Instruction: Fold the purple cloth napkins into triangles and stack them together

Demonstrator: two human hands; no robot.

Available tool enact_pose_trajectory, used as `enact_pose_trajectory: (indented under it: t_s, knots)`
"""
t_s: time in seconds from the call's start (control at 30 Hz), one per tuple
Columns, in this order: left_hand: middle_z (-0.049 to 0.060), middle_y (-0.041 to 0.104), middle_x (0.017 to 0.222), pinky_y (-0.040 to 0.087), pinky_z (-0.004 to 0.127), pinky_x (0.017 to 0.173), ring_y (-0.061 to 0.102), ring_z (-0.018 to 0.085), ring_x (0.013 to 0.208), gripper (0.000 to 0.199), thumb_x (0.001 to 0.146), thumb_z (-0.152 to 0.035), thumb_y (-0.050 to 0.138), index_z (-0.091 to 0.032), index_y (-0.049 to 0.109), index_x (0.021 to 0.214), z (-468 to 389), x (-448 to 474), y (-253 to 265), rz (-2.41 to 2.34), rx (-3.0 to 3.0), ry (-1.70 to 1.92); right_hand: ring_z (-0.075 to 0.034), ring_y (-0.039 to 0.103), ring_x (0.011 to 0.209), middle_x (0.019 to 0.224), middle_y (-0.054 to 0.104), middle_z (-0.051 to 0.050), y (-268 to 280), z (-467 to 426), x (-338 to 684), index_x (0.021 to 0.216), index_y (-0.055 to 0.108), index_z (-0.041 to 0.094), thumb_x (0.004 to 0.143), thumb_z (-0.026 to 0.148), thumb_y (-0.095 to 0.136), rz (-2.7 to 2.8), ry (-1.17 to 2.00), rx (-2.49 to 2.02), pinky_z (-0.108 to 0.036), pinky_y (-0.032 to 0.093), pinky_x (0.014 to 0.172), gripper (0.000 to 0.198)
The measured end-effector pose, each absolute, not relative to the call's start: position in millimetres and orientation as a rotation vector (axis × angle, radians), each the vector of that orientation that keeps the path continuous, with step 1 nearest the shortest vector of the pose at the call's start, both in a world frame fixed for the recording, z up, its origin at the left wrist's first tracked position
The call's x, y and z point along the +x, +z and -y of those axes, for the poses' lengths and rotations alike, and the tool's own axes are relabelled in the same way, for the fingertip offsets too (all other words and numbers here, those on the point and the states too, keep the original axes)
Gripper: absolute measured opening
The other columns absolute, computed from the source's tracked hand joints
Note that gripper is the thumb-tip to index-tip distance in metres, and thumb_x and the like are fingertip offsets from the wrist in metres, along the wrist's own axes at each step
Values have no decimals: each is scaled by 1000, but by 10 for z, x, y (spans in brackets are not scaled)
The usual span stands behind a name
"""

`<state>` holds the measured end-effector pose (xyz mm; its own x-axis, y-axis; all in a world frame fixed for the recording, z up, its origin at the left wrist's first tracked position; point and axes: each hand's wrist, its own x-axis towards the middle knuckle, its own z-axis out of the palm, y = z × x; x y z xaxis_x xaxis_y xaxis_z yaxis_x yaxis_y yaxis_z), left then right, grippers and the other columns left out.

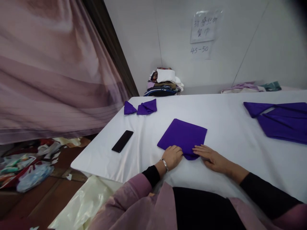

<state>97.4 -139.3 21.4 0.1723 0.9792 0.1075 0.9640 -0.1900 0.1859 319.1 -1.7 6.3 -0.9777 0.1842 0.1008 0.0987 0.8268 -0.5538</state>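
A purple cloth napkin [183, 135], folded into a four-cornered shape, lies on the white-covered table in front of me. At its near left edge, my left hand [172, 157] has its fingers curled down on the cloth, gripping the edge; the thumb is hidden. My right hand [212, 158] rests by the near right edge, fingers stretched out flat with their tips on the fabric. Between the two hands a small rounded flap of the napkin [191, 155] sticks out toward me.
A black phone [122, 141] lies to the left. Beyond it is a bow-shaped folded purple cloth [146, 107]. More purple cloth [283, 123] lies at the right. Folded clothes [165, 83] are stacked behind the white table [227, 118], and a pink curtain [52, 70] hangs at left.
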Motion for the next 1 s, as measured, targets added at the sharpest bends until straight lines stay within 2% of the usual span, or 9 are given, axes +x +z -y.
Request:
enact_pose_trajectory:
  t_s: [0.2,0.3,0.37,0.43,0.57,0.67,0.8,0.9,1.0]
  knots:
    - [4,65,98,41,31,85,57,16,93,12,81,-18,50,-20,59,89,1301,902,221,-1860,1998,698,-27,42,124,132,51,-7,49,10,3046,136,40,25,84,39,46,2782,790,-450,-50,26,106,55]
    - [4,65,102,42,30,88,58,16,96,11,80,-18,51,-19,60,86,1331,888,259,-1762,1896,833,-27,53,109,112,64,-8,122,37,2934,120,57,24,85,39,45,2687,865,-524,-46,38,97,40]
    - [4,65,104,44,28,86,59,15,95,10,80,-21,52,-19,60,86,1412,884,311,-1658,1811,872,-23,60,92,94,67,-6,218,82,2913,100,65,22,86,37,44,2650,1068,-470,-40,45,85,29]
    - [3,66,102,45,26,82,60,15,91,16,83,-29,51,-19,61,89,1520,874,382,-1565,1680,842,-19,60,80,85,66,-3,324,130,2935,90,66,21,86,36,46,2627,1365,-399,-34,48,75,26]
    - [1,67,96,47,26,76,61,15,87,32,86,-42,48,-21,61,105,1672,813,496,-1572,1450,795,-18,61,81,89,67,-1,464,107,2916,93,65,20,82,37,53,2537,1875,-404,-31,49,72,24]
    - [2,67,96,48,29,78,61,16,86,43,85,-47,48,-21,54,118,1662,728,484,-1686,1398,862,-18,62,80,89,68,-1,482,-83,2701,95,65,19,79,39,56,2441,1998,-481,-32,49,73,26]
    - [5,67,98,49,34,79,62,21,90,52,83,-51,48,-20,49,125,1586,599,391,-1945,1278,927,-18,64,75,85,69,-2,472,-426,2243,92,64,19,78,36,56,2456,1829,-655,-32,51,69,24]
    - [6,68,97,49,34,81,61,23,96,56,81,-47,53,-20,45,128,1567,533,340,-2125,1235,926,-17,64,71,83,70,-3,446,-587,1946,91,64,18,78,28,53,2585,1486,-779,-29,51,64,19]
    - [4,69,88,49,33,78,63,22,90,53,82,-40,51,-19,42,130,1584,512,305,-2271,1245,853,-18,64,75,86,70,-3,377,-629,1774,91,65,19,75,20,54,2681,1209,-832,-29,50,69,19]
